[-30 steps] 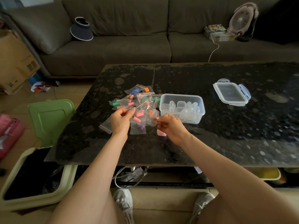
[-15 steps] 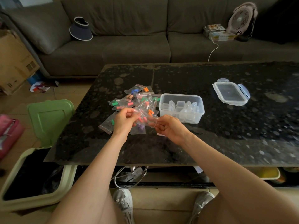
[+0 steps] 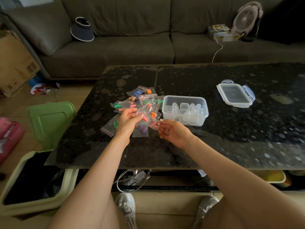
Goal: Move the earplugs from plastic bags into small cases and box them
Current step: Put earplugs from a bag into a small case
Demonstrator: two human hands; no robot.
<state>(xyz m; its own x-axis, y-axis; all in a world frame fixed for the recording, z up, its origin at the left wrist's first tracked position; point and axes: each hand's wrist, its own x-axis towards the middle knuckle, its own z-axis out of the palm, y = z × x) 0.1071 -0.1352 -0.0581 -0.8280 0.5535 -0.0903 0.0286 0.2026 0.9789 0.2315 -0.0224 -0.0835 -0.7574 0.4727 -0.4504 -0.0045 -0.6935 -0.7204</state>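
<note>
Between the two hands, just above the table (image 3: 214, 138), hangs one small clear bag (image 3: 149, 121) with pink earplugs (image 3: 145, 119) inside. Its long axis runs hand to hand, dipping a little toward the right. The right hand (image 3: 173, 132) pinches the bag's right end between thumb and forefinger, its other fingers loosely curled. The left hand (image 3: 127, 121) lies along the other end with fingers nearly straight; I cannot tell whether its thumb nips the plastic.

What the next move turns on, I'd say, is the box (image 3: 184, 96). It stands just beyond the right hand and a touch to its right, open-topped, with clear cases (image 3: 184, 106) heaped inside. The right hand is plainly the nearer; the left would have to reach across the bag to get there. So the bag likely wants opening where it hangs, with the right hand then free to fetch a case while the left minds the bag.

Beyond the left hand, and partly hidden under it, spreads the pile (image 3: 142, 100) of other bags — green, orange, blue and purple plugs among them — reaching up to the box's left side. The lid (image 3: 235, 94) lies well off beyond the right hand, apart from the box. No colour shows in any case, so the job looks barely begun.
</note>
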